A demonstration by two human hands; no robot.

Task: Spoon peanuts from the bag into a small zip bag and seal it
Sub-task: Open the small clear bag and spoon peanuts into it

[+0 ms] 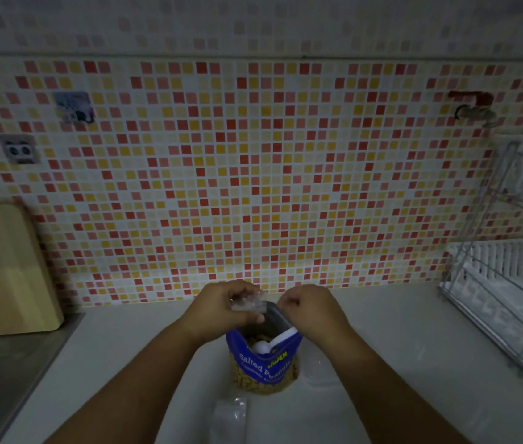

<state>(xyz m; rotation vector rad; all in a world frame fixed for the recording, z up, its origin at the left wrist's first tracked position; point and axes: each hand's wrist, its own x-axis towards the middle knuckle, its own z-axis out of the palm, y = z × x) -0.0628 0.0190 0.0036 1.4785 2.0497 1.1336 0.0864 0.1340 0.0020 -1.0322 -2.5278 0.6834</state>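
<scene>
A blue bag of salted peanuts (265,363) stands open on the white counter (131,354), with a white plastic spoon (273,342) resting inside its mouth. Above the bag's opening my left hand (224,307) pinches a small clear zip bag (249,301) by its top. My right hand (311,307) is level with it, just to the right, fingers curled at the same zip bag's right edge; the exact contact is hard to make out in the dim light. Another clear zip bag (231,415) lies flat on the counter in front of the peanut bag.
A wooden cutting board (6,270) leans against the tiled wall at the left, above a steel sink edge (6,366). A white wire dish rack (510,290) fills the right side. A faint clear plastic item (317,370) lies right of the peanut bag.
</scene>
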